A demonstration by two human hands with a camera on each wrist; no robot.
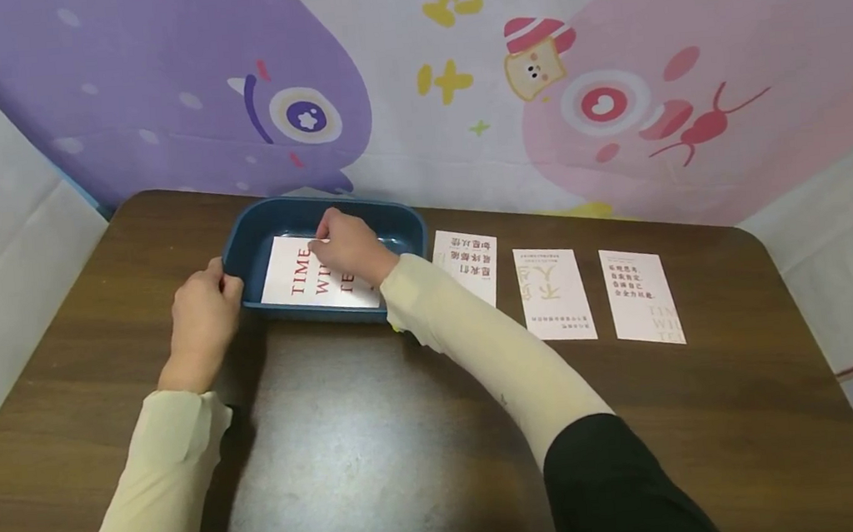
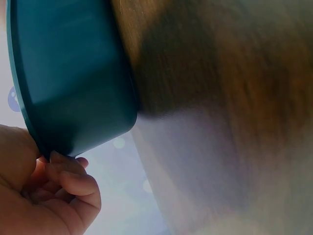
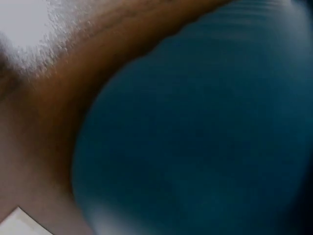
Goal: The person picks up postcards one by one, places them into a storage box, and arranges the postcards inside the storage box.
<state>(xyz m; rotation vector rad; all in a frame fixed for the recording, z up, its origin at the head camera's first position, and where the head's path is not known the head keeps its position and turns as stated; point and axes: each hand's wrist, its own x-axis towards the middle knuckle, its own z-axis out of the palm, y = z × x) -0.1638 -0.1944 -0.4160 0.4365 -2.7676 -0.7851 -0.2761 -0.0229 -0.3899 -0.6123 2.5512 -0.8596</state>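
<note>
A dark blue rectangular tray (image 1: 310, 310) stands at the back left of the table. My left hand (image 1: 201, 321) grips its left rim, and the left wrist view shows the thumb and fingers pinching a corner of the tray (image 2: 73, 73). Inside the tray lies a white card (image 1: 285, 281) with large red lettering, reading "TIME" on one line. Reaching over the tray's right side, my right hand (image 1: 353, 242) pinches the card's upper edge. The hand and sleeve cover the card's right part. Only the tray's outer wall (image 3: 195, 122) fills most of the right wrist view.
Right of the tray, three printed cards lie in a row: one close beside it (image 1: 466, 263), a middle card (image 1: 555, 293) and a far right card (image 1: 642, 295). A cartoon-printed cloth (image 1: 415, 116) hangs behind the brown table (image 1: 380, 437).
</note>
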